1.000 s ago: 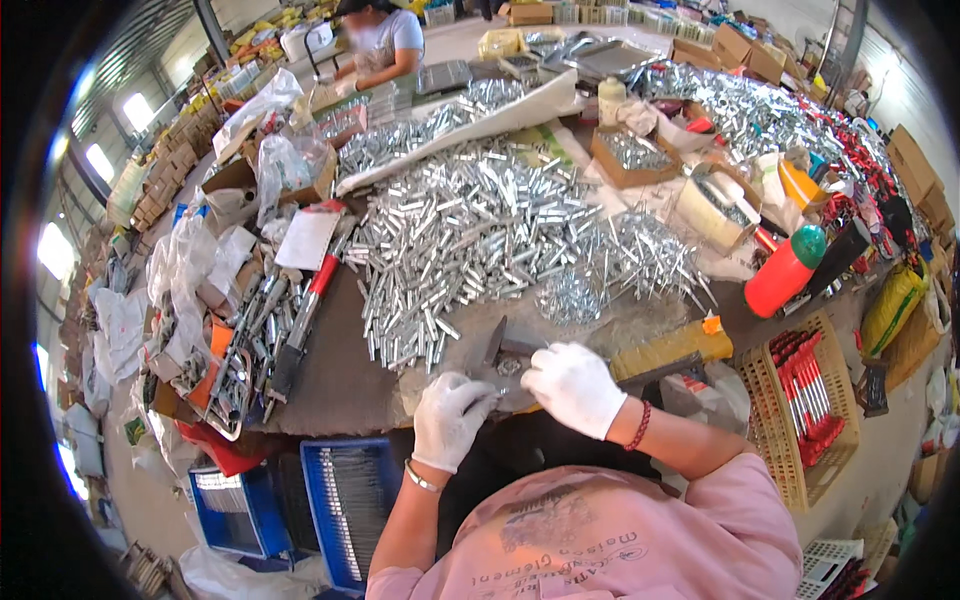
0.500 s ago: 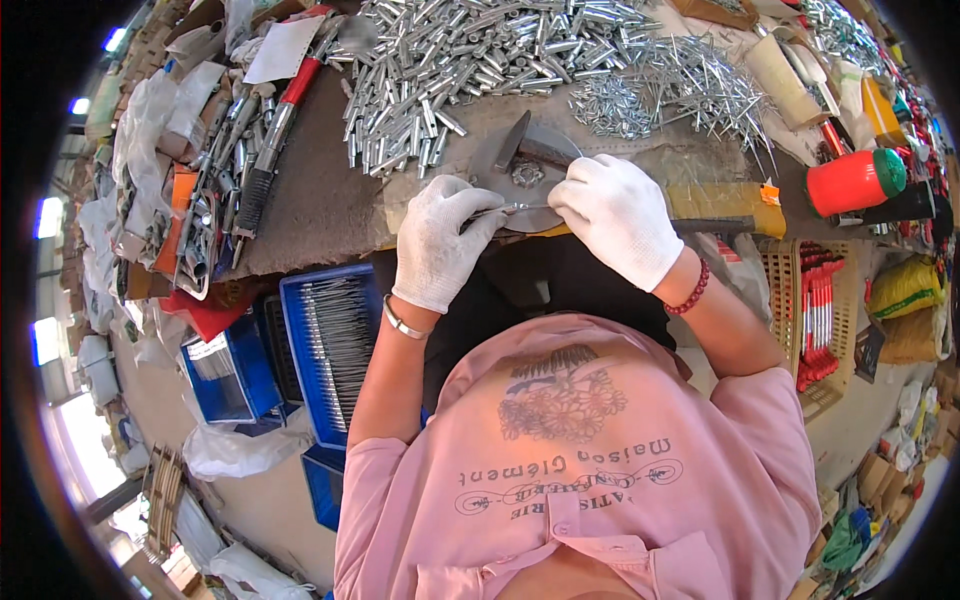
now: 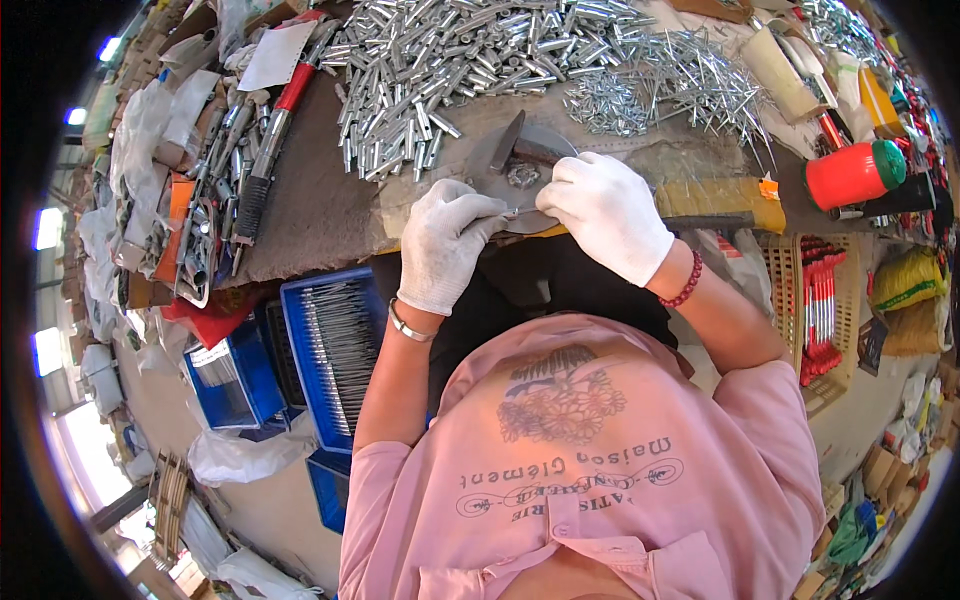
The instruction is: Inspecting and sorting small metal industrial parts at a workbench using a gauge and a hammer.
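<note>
Two gloved hands work at a messy brown table.

The left hand [image 3: 445, 245] pinches the near edge of a round grey metal plate [image 3: 520, 175] in the upper middle of the picture. The right hand [image 3: 610, 215] is curled over the plate's right side and presses on it; what its fingers grip cannot be seen. The table [image 3: 320, 205] fills the top of the picture. A big pile of shiny metal tubes [image 3: 450, 50] lies just behind the plate. A red jar with a green lid [image 3: 850, 172] is at the upper right. Blue bins [image 3: 330, 340] of thin rods stand on the floor at the lower left. Bright windows [image 3: 45, 230] shine at the far left edge.
</note>
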A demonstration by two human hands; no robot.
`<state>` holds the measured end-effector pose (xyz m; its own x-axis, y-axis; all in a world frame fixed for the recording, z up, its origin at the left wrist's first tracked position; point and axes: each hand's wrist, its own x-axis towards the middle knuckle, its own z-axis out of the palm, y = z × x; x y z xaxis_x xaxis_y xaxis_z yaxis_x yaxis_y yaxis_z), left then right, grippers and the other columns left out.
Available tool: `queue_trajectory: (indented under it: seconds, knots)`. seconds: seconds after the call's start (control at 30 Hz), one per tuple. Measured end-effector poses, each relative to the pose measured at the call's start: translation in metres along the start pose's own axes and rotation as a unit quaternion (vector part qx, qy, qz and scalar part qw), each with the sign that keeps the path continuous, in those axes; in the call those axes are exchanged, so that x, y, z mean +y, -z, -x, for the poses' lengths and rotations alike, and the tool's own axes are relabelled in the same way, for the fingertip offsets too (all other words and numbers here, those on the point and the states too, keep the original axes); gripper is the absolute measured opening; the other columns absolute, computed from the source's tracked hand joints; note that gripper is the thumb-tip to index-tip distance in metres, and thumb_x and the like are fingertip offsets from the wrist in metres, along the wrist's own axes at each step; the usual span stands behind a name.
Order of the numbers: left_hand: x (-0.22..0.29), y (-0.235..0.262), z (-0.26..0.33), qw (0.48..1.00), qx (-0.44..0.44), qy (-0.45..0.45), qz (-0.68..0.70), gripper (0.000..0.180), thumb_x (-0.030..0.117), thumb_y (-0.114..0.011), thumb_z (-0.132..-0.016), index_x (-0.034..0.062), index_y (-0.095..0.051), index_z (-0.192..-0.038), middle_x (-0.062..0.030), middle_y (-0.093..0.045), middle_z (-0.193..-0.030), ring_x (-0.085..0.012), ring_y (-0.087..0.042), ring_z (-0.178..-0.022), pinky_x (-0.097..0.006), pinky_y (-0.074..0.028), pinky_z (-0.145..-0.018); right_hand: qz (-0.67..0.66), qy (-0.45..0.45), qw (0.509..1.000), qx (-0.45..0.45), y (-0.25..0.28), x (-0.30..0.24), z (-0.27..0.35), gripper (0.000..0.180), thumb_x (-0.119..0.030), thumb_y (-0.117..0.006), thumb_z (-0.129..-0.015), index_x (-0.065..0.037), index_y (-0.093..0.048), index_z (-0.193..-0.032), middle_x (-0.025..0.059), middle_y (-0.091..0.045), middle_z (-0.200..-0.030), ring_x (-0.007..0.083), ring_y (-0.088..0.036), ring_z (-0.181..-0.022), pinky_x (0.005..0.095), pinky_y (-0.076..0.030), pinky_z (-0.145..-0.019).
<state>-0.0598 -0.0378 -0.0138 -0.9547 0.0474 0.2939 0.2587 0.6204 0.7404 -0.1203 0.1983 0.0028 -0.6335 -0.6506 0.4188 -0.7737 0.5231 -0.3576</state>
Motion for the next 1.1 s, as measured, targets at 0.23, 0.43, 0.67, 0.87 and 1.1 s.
queue_trajectory:
  seconds: [0.23,0.43,0.67,0.87,1.1]
  knots:
    - [-0.004,0.001,-0.001,0.997,0.009,-0.066,-0.030,0.017,0.002,-0.086,-0.078,0.0086,-0.080,-0.093,-0.0093,-0.068,-0.090,-0.0304,-0.069,-0.088,-0.040,-0.055,-0.077,0.009,0.016,1.000,0.013,0.002,0.003,0.000,0.008,-0.013,-0.079,-0.084,-0.016,-0.078,-0.091,0.0036,-0.066,-0.092,0.0271,-0.067,-0.089,0.0409,-0.057,-0.078]
    - [0.003,0.004,0.001,0.998,0.011,-0.057,-0.031,0.015,0.003,-0.086,-0.080,0.0088,-0.080,-0.092,-0.0089,-0.067,-0.088,-0.0303,-0.069,-0.087,-0.040,-0.055,-0.076,0.119,-0.139,0.979,0.085,0.030,0.068,0.008,0.004,-0.012,-0.077,-0.088,-0.012,-0.079,-0.092,0.0054,-0.070,-0.090,0.0280,-0.071,-0.088,0.0392,-0.058,-0.078]
    - [0.006,0.003,-0.001,0.998,0.011,-0.052,-0.029,0.015,0.005,-0.087,-0.079,0.0093,-0.079,-0.092,-0.0086,-0.067,-0.088,-0.0302,-0.068,-0.087,-0.041,-0.054,-0.077,0.161,-0.102,0.981,0.029,0.018,0.082,-0.002,0.003,-0.016,-0.077,-0.088,-0.014,-0.076,-0.088,0.0036,-0.067,-0.089,0.0256,-0.070,-0.090,0.0395,-0.058,-0.079]
    - [0.003,0.003,0.000,0.999,0.004,-0.044,-0.022,0.017,0.005,-0.087,-0.078,0.0094,-0.079,-0.092,-0.0081,-0.066,-0.088,-0.0301,-0.068,-0.087,-0.041,-0.055,-0.077,0.124,-0.148,0.981,-0.026,0.021,0.075,-0.010,0.004,-0.015,-0.075,-0.089,-0.013,-0.076,-0.091,0.0055,-0.068,-0.092,0.0278,-0.071,-0.091,0.0404,-0.058,-0.080]
    - [0.003,0.004,-0.001,0.998,0.010,-0.048,-0.032,0.017,0.006,-0.087,-0.077,0.0104,-0.080,-0.091,-0.0077,-0.067,-0.089,-0.0297,-0.068,-0.087,-0.040,-0.055,-0.077,0.060,-0.174,0.982,-0.049,0.025,0.081,-0.005,0.008,-0.015,-0.073,-0.092,-0.014,-0.078,-0.098,0.0070,-0.068,-0.094,0.0294,-0.071,-0.093,0.0409,-0.058,-0.081]
